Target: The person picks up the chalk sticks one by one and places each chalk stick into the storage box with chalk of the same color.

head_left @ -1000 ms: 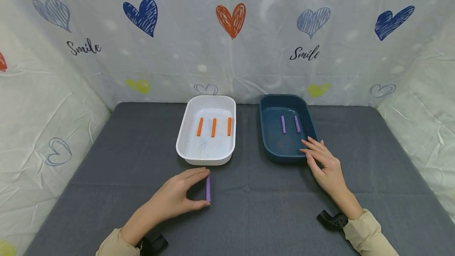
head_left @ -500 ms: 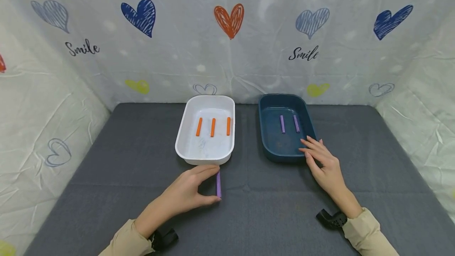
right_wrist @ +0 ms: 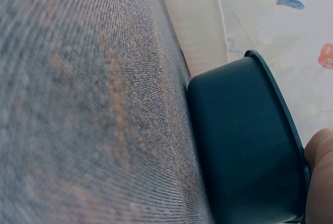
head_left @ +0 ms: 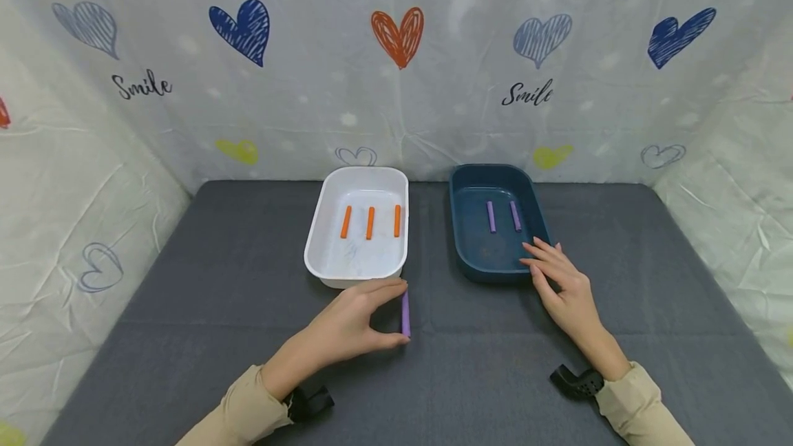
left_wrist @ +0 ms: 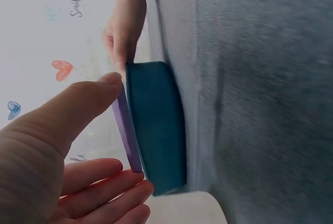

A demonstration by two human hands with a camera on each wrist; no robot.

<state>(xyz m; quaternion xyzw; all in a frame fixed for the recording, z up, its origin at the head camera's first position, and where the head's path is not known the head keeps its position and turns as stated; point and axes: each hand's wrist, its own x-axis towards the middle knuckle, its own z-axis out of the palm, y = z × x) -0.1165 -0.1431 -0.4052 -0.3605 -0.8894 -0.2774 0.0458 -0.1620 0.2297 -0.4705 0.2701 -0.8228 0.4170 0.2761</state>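
In the head view my left hand [head_left: 353, 319] pinches a purple chalk stick [head_left: 405, 313] by its two ends, thumb at the near end and fingertips at the far end. The left wrist view shows this purple chalk stick [left_wrist: 126, 130] spanning thumb and fingers, overlapping the dark blue tray [left_wrist: 156, 125]. My right hand [head_left: 566, 288] holds the near right corner of the dark blue tray [head_left: 495, 272], its fingers over the rim. Two purple chalk sticks [head_left: 491, 217] lie inside that tray. The right wrist view has the right thumb [right_wrist: 321, 167] against the rim.
Left of the blue tray stands a white tray [head_left: 356, 274] with three orange chalk sticks [head_left: 369, 223] in it. A gap of grey cloth [head_left: 429, 239] separates the two trays. Behind the table hangs a white curtain [head_left: 322, 54] printed with hearts.
My left hand has moved right and slightly away from me with the purple chalk stick, passing the front of the white tray. The right hand has stayed at the blue tray's corner.
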